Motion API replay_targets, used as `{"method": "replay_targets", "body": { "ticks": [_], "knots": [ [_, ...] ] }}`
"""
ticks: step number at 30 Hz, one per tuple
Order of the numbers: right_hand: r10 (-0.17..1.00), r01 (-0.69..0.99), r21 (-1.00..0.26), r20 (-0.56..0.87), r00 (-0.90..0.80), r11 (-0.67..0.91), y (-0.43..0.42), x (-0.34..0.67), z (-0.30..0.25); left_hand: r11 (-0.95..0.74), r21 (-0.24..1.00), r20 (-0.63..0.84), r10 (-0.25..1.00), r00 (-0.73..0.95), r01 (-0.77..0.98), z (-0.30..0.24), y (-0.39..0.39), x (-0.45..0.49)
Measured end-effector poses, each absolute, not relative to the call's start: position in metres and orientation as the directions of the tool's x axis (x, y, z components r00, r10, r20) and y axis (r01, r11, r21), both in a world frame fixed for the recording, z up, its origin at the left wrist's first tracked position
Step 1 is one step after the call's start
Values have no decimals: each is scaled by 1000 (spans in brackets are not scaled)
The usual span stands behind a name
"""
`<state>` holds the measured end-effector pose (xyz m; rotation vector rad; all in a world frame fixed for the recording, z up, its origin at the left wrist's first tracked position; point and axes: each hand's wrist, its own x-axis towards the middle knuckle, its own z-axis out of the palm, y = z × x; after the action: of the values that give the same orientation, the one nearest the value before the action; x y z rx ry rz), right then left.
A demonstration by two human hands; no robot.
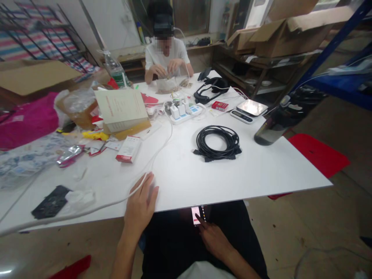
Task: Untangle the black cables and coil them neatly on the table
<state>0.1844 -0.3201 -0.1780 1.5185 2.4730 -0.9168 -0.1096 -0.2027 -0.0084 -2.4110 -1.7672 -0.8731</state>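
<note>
My left hand (142, 203) lies flat at the table's near edge with its fingers stretched out. A white cable (110, 202) runs across the backs of those fingers. Below the tabletop, my right hand (215, 238) reaches over my lap, one finger extended onto the lit screen of a phone (195, 211). The phone is partly hidden by that hand and the table edge. On the table ahead lies a coiled black cable (200, 144), touched by neither hand. A small white-and-red box (129, 149) sits beyond my left hand.
Across the table (174, 178), a person (167, 58) handles something small. A power strip (186, 112) with chargers, a black headset (215, 85), a digital scale (247, 112) and a dark bottle (279, 118) stand around. Clutter, including a black object (50, 202), covers the left side.
</note>
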Motion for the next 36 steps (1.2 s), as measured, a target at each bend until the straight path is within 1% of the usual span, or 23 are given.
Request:
{"method": "replay_targets", "body": {
  "ticks": [6,9,15,22,29,36],
  "knots": [
    [782,861,-406,-409,-470,306,-305,179,-187,-338,324,466,870,162,884,-4,-205,-99],
    [782,870,-394,-422,-458,297,-298,177,-187,-343,326,459,872,170,881,-3,-206,-100],
    [770,906,-331,-493,-406,265,-289,175,-178,-350,310,453,872,187,884,-4,-206,-101],
    [788,902,-353,-469,-400,247,-288,178,-184,-336,290,455,872,180,896,-5,-205,-101],
    [761,879,-393,-472,-446,271,-285,175,-192,-348,242,462,862,207,906,-6,-204,-101],
    [778,870,-416,-441,-449,266,-293,181,-187,-331,242,463,865,190,912,-7,-206,-102]
  ]
}}
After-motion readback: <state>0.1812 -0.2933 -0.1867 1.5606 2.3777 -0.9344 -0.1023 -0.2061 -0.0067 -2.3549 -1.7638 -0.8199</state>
